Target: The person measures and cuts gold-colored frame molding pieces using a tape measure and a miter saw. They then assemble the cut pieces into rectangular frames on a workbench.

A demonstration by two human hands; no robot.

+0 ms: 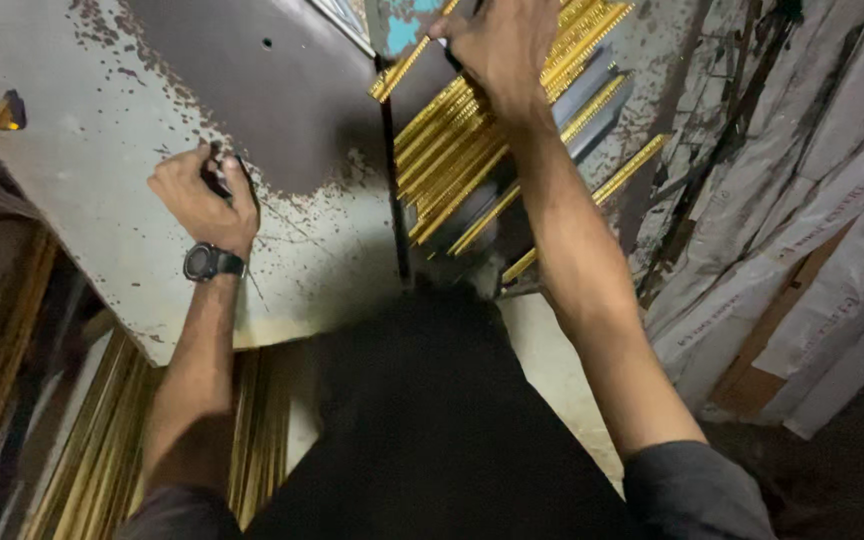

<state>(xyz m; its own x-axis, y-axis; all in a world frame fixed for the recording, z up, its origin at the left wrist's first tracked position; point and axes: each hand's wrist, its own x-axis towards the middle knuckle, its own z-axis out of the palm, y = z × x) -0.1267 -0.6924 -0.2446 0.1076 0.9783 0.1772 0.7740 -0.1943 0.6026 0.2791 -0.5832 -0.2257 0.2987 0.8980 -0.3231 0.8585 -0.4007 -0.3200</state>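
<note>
Gold ribbed strips [472,150] under right hand [497,50]

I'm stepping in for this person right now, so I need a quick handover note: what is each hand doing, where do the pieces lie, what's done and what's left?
Left hand: closed on a small dark object, resting on the worn grey metal table.
Right hand: stretched forward, gripping one gold strip above the pile of gold strips, which lies fanned beside the table's edge.
More gold strips lie lower left.
Done: cannot tell from this view.
Left: the pile is unsorted.
</note>
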